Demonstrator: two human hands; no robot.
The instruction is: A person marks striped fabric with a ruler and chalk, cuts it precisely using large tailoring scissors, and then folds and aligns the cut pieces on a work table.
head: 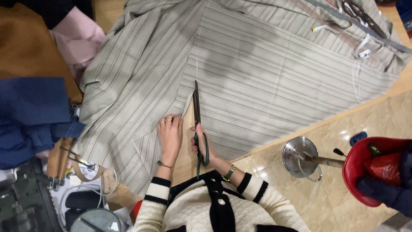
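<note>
While the left hand [170, 134] lies flat and open on the striped cloth [240, 73], pressing it to the table [399, 86], the right hand [199, 144] is closed around the green handles of the scissors [197, 116], blades pointing away along a cut near the cloth's near edge; a second pair of scissors [365, 17] lies far right

Your wooden table [274, 144] carries the striped cloth [257, 73] spread flat, with folded blue [32, 111], brown [25, 47] and pink [79, 36] fabric piled at its left end.
</note>
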